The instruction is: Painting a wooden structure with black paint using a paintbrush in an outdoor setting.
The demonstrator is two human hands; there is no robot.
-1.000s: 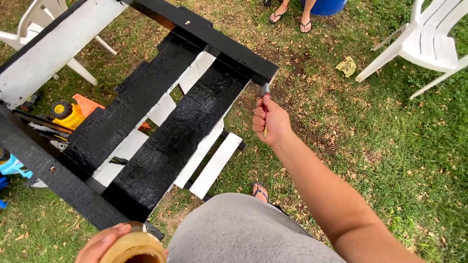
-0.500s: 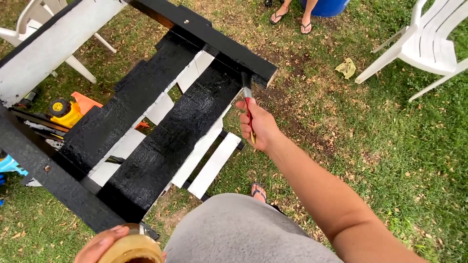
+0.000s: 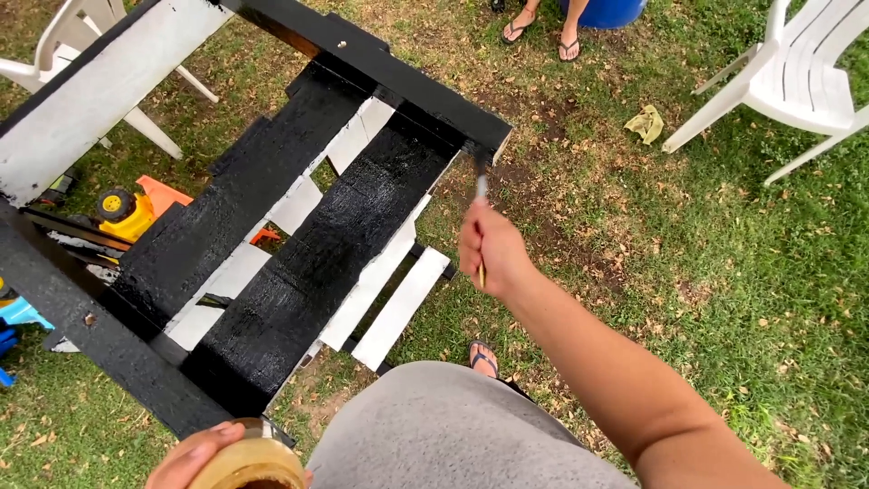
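My right hand (image 3: 493, 246) grips a thin paintbrush (image 3: 481, 186), its dark bristles touching the right end of the pallet's black top beam. The wooden pallet (image 3: 272, 226) stands tilted on the grass, its slats partly wet black, partly white. At the bottom edge my left hand (image 3: 195, 457) holds a round tan paint container (image 3: 253, 464), seen only in part. My grey shorts and a sandalled foot (image 3: 483, 357) show below.
White plastic chairs stand at the top right (image 3: 797, 81) and top left (image 3: 81, 36). Another person's feet in sandals (image 3: 543, 32) are by a blue barrel (image 3: 602, 11). A yellow rag (image 3: 647, 122) lies on the grass. Orange and yellow toys (image 3: 136, 210) sit behind the pallet.
My right hand has carried the brush left and up, from off the pallet's right side to the end of the black top beam. My left hand stays put.
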